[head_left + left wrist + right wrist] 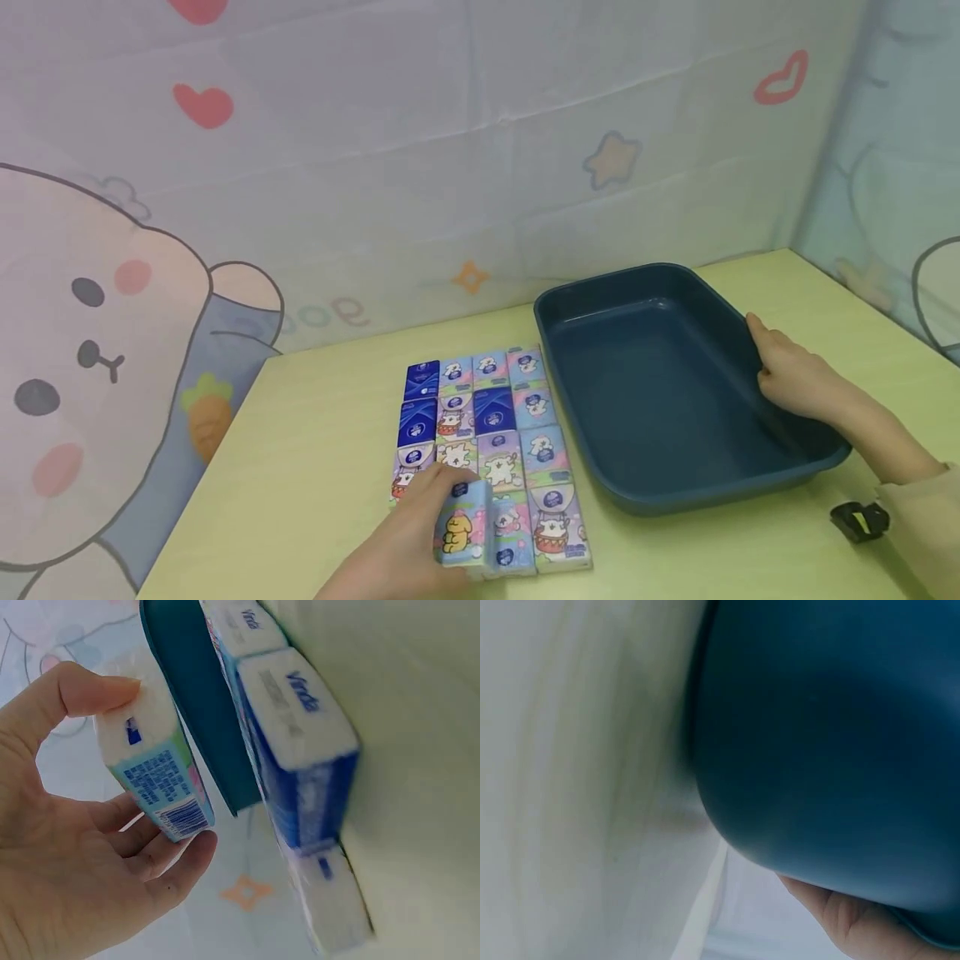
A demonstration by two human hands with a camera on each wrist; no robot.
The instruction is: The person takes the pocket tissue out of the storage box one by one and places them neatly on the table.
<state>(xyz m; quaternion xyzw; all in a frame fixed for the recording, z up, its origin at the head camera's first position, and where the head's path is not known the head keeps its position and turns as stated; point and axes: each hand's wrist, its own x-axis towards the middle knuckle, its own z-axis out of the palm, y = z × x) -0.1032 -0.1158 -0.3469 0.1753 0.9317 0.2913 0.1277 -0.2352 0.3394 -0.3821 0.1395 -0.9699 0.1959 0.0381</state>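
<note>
My left hand [401,537] grips a light blue tissue pack [462,525] with a yellow cartoon dog on it. In the left wrist view the thumb lies on the held pack's white end, and the fingers wrap its far side. This pack is lifted and tilted above the near-left part of a grid of tissue packs [498,462], which lie side by side on the table. On the right, my right hand [798,375] holds the right rim of a dark blue basin [675,392]. The basin's inside is bare. In the right wrist view the basin's outer wall [817,787] hides most of that hand.
The pale yellow-green table [315,467] meets a printed cloth backdrop [390,167] at the back. Some packs in the grid, such as a dark blue one [494,410], have plain covers; others carry cartoons. A small black object [860,522] is by the right sleeve.
</note>
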